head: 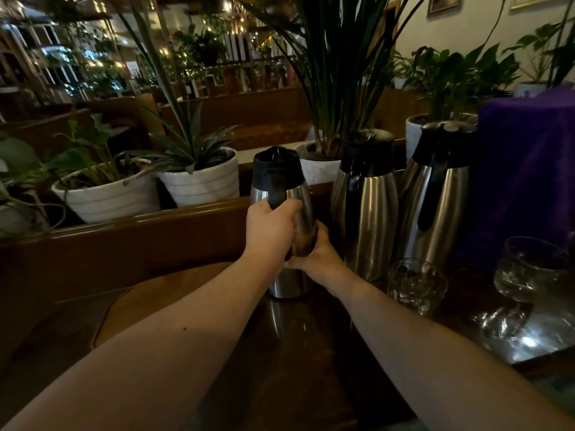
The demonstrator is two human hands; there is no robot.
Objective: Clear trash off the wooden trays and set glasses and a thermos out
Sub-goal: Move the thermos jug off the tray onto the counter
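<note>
Hands are gripping the steel thermos (281, 194) standing left of two others: left hand (270, 227) wrapping its black handle, right hand (317, 255) clasping the body, fingertips hidden behind.

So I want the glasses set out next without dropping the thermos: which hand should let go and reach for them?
The right hand: it only steadies the thermos body, nearest the glasses. The left hand grips the handle.

No legible text, labels or numbers anywhere.
</note>
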